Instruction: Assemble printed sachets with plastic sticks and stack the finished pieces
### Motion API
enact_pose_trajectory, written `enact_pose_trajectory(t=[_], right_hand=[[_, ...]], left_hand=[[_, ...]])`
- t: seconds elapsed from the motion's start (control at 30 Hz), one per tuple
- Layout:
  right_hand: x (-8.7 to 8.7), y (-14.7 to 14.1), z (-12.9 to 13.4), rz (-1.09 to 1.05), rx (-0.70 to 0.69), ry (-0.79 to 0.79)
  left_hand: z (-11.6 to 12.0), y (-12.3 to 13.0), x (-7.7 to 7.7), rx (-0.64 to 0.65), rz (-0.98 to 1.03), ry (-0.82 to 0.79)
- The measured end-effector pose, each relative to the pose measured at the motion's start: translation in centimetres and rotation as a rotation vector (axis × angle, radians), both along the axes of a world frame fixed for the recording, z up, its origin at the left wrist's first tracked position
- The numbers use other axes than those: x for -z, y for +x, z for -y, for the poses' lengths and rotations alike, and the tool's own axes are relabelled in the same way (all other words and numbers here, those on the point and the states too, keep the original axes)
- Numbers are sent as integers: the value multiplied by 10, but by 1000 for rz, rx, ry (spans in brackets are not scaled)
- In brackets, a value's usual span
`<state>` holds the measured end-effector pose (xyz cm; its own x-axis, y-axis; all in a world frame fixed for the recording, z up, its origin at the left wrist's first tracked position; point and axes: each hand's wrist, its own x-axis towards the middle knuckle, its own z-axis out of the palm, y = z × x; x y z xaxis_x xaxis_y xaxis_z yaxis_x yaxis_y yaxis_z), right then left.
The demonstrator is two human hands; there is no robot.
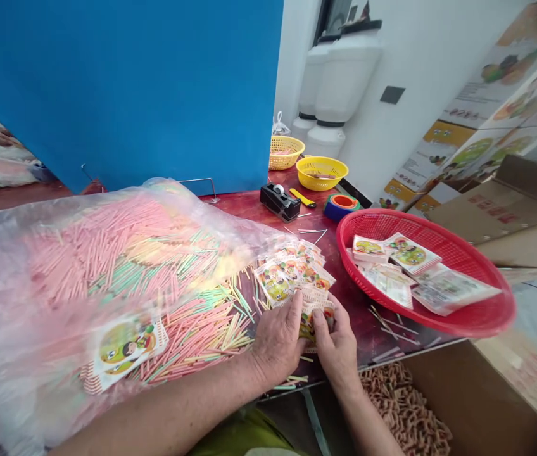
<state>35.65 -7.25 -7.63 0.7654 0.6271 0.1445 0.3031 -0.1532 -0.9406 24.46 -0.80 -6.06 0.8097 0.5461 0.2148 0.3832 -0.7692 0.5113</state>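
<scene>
Printed sachets point(316, 316) lay gathered between both hands; left hand point(275, 339) pressed down on them, right hand point(337, 342) pinched their edge; that even grip squared them.

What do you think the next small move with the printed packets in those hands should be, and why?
Probably set them in the red plastic basket: the left hand and right hand hold the printed packets, and similar packets already lie in that basket.

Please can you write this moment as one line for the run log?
Left hand: on printed packets | Right hand: on same packets | Nearby: red plastic basket, bag of coloured sticks
</scene>
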Motion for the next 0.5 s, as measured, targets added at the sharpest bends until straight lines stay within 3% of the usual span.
enact_pose_trajectory(t=[0.1, 0.23, 0.3, 0.5], right_hand=[[-4, 5, -8, 30, -31, 3], [-1, 21, -24, 222, -36, -55], [3, 25, -26, 273, -7, -72], [10, 22, -28, 194, 15, -167]], left_hand=[[-8, 2, 2, -41, 58, 26], [-25, -5, -5, -323, 51, -26], [-30, -11, -10, -399, 13, -89], [-23, -8, -12, -247, -160, -189]])
